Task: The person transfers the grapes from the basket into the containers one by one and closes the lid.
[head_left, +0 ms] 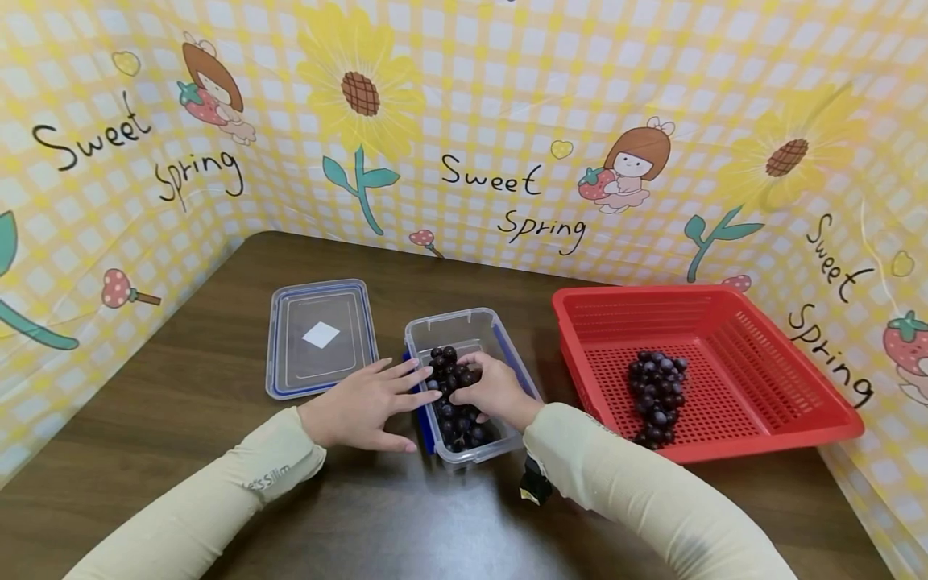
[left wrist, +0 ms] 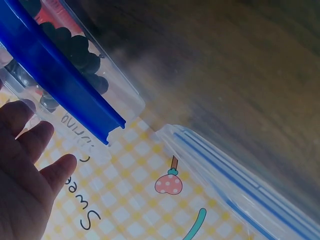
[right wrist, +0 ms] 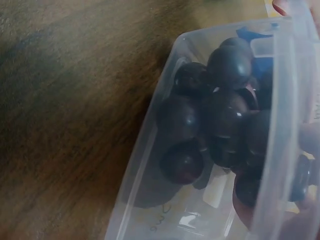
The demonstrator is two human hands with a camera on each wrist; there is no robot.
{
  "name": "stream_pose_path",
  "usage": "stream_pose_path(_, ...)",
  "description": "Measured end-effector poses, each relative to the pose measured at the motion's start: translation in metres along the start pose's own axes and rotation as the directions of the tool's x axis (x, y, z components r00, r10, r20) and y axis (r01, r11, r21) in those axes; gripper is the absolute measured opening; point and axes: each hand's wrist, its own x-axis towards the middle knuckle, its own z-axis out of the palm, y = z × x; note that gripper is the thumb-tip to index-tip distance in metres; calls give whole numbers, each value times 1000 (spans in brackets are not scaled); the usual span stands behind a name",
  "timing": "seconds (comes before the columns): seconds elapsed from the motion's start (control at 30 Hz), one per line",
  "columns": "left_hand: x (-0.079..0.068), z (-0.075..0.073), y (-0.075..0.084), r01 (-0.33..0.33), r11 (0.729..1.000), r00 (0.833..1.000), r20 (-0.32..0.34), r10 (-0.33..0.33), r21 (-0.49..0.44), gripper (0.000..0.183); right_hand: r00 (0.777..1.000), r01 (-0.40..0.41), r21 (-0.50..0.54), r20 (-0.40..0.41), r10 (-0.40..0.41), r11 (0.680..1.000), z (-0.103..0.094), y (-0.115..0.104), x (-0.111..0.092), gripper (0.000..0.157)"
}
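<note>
A clear plastic food container (head_left: 471, 329) with blue side clips stands on the table, a bunch of dark grapes (head_left: 458, 431) inside it. My right hand (head_left: 496, 391) reaches in over the right wall, its thumb and fingers curled round the upper grapes. Fingers spread and fairly straight, my left hand (head_left: 366, 403) lies at the left rim, fingertips right by the grapes. In the left wrist view a blue clip (left wrist: 60, 75) hangs folded out beside that hand. Through the container's wall, the right wrist view shows grapes (right wrist: 225, 115) close up.
Left of the container lies its clear lid (head_left: 297, 362) with a blue seal and a white diamond label. At the right stands a red perforated basket (head_left: 725, 407) holding another bunch of grapes (head_left: 656, 395). A yellow-checked printed cloth (head_left: 478, 105) borders the wooden table.
</note>
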Motion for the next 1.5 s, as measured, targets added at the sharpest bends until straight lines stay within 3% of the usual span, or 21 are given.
stream_pose_path(0.17, 0, 0, 1, -6, 1000, 1000, -5, 5, -4, 71, 1000, 5, -45, 22, -4, 999, 1, 1, 0, 55)
stream_pose_path(0.3, -2, 1, 2, -6, 1000, 1000, -16, 6, -2, 69, 997, 56, -128, 54, -49, 990, 1, 2, 0, 56)
stream_pose_path(0.53, -3, 0, 2, 25, 1000, 1000, -3, -25, -9, 69, 963, 218, -371, 235, -136, 903, -4, 1, -4, 63)
stream_pose_path(0.7, -2, -1, 2, 25, 1000, 1000, -12, -25, -9, 70, 956, 225, -384, 267, -126, 896, -8, -1, 0, 65)
stream_pose_path(0.93, 0, -1, 1, 13, 1000, 1000, -2, -13, 3, 71, 958, 153, -362, 282, -49, 920, -18, -3, 1, 75)
stream_pose_path(1.13, 2, -4, 0, 14, 1000, 1000, 24, -14, -9, 73, 964, 134, -395, 266, -27, 909, -31, -9, -1, 84)
stream_pose_path(1.5, 0, -4, 0, 25, 1000, 999, 45, -24, -18, 75, 957, 196, -354, 274, -98, 915, -60, -17, -5, 78)
